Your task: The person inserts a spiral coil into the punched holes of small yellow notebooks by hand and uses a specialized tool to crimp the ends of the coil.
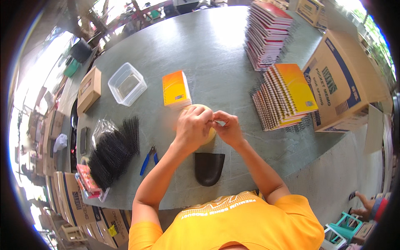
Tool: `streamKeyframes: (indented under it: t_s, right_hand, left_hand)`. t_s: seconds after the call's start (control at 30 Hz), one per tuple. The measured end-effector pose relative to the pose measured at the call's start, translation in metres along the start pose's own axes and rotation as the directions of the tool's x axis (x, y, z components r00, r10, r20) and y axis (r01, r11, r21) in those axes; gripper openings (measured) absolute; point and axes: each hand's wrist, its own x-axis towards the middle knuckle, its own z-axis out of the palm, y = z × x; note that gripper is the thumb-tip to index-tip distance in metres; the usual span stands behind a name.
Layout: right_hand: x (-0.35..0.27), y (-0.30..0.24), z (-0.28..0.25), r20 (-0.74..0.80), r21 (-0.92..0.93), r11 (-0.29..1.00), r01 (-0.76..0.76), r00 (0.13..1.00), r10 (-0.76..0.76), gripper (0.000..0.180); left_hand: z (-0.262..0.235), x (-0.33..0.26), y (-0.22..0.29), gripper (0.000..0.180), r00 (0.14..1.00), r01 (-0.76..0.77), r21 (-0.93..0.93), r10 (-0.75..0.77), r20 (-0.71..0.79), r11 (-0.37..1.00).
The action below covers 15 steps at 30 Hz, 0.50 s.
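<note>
My left hand (193,126) and my right hand (228,128) meet over the middle of the table, fingertips pinched together. Whatever lies between them is too small to make out. Under my left hand shows part of a round, pale yellow thing (211,135), mostly hidden by it. Just beyond lies a small notebook (174,87) with an orange and yellow cover. Between my forearms rests a dark, U-shaped flat piece (209,168). Blue-handled cutting pliers (146,163) lie left of my left forearm, near a heap of black spiral binding coils (112,154).
A clear plastic tub (127,84) and a small cardboard box (89,90) stand at the left. On the right are stacked spiral notebooks (287,93), a taller red-topped stack (268,35) and a large open carton (335,83). The grey-green table (196,46) has a curved edge.
</note>
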Motion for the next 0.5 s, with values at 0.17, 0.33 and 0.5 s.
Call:
streamKeyframes:
  t_s: [0.17, 0.33, 0.5]
  right_hand:
    - [-0.006, -0.017, 0.000, -0.028, -0.028, 0.998, 0.057, 0.998, -0.057, 0.013]
    - [-0.013, -0.022, -0.023, 0.027, -0.150, 0.906, -0.396, 0.914, 0.404, 0.025]
    - [-0.029, -0.021, 0.009, 0.428, 0.367, 0.712, -0.599, 0.788, 0.443, 0.050]
  left_hand:
    - [-0.004, -0.007, 0.006, 0.022, 0.989, 0.124, 0.043, -0.127, 0.081, 0.991]
    - [-0.037, -0.013, 0.009, 0.020, 0.845, 0.423, 0.249, -0.478, 0.239, 0.872]
    - [-0.015, -0.034, 0.003, 0.016, 0.847, 0.487, 0.098, -0.496, 0.188, 0.868]
